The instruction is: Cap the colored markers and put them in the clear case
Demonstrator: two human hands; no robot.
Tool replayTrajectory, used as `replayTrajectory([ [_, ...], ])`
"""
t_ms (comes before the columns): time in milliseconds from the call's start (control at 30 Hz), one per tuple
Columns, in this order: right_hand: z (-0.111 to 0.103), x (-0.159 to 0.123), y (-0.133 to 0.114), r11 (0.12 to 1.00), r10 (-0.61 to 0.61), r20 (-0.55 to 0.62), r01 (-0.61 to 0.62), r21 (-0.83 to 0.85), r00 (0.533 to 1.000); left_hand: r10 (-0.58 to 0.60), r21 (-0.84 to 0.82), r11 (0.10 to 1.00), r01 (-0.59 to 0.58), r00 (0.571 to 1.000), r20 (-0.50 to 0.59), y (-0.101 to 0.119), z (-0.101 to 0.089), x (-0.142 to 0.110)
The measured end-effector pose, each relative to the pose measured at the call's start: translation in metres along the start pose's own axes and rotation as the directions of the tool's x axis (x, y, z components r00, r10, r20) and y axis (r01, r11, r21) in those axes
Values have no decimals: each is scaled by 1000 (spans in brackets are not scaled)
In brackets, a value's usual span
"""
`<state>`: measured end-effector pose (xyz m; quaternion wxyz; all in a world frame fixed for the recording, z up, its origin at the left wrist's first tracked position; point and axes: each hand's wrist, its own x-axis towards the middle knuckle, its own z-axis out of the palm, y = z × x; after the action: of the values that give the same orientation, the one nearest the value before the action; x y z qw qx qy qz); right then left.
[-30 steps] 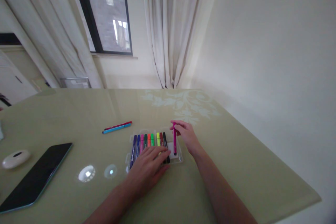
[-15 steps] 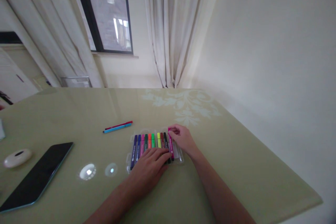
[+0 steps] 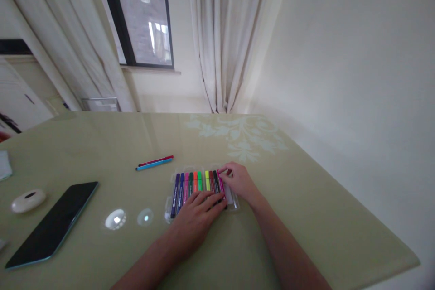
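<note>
A clear plastic marker tray (image 3: 168, 203) lies on the green table and holds several coloured markers (image 3: 190, 182) side by side. My left hand (image 3: 195, 219) rests flat on the near end of the markers, fingers spread. My right hand (image 3: 239, 181) pinches the far end of a magenta marker (image 3: 221, 184), which lies in the rightmost filled slot next to a black one. A red marker and a blue marker (image 3: 154, 163) lie loose together on the table, behind and left of the tray.
A dark tablet (image 3: 54, 223) lies at the near left, with a white oval object (image 3: 27, 200) behind it. The table's right edge (image 3: 340, 181) runs along a white wall. Curtains and a window stand beyond the far edge.
My right hand brought the magenta marker from upright above the tray down into the slot beside the black marker. My left hand stayed on the markers.
</note>
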<state>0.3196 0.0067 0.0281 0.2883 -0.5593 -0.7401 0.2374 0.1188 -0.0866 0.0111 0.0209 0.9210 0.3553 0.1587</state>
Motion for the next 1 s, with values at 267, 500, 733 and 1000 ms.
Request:
replayTrajectory([
  [267, -1, -1, -1, 1000, 3, -2, -3, 6, 1000, -3, 14, 1000, 3, 1000, 6, 0, 0, 0],
  [500, 0, -1, 1, 1000, -13, -4, 13, 0, 1000, 12, 25, 1000, -13, 1000, 17, -1, 1, -1],
  [733, 1, -1, 4, 998, -61, 11, 61, 4, 998, 12, 20, 1000, -12, 1000, 22, 1, 1, -2],
  [1000, 1, 0, 3, 997, -61, 26, 62, -38, 998, -163, -145, 979, 145, 979, -120, -18, -9, 2],
])
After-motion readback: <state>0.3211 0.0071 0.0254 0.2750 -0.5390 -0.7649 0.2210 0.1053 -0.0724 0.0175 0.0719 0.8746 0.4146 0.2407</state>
